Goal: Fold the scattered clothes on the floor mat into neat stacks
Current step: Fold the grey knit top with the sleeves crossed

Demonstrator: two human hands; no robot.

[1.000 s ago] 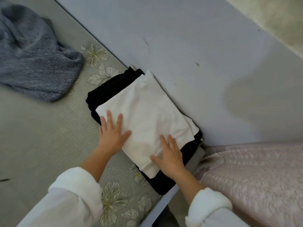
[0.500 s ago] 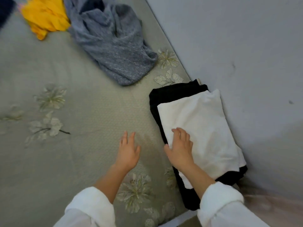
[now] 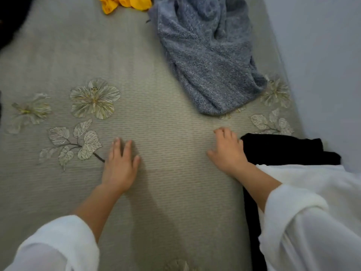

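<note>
The yellow garment (image 3: 125, 4) and the grey knit garment (image 3: 207, 55) are cut off by the top edge. A dark shape (image 3: 9, 20) in the upper left corner is too blurred to identify. At lower right, the white sleeve (image 3: 304, 227) and the folded white cloth (image 3: 304, 175) merge and hide most of the folded black garment (image 3: 281, 149).

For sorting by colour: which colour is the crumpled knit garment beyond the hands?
The knit garment is speckled blue-grey; the head view shows it best.

body: 2 bare forearms | left sleeve (image 3: 58, 243): white, soft, pushed up below the elbow | right sleeve (image 3: 304, 222): white, same fabric, bunched cuff
</note>
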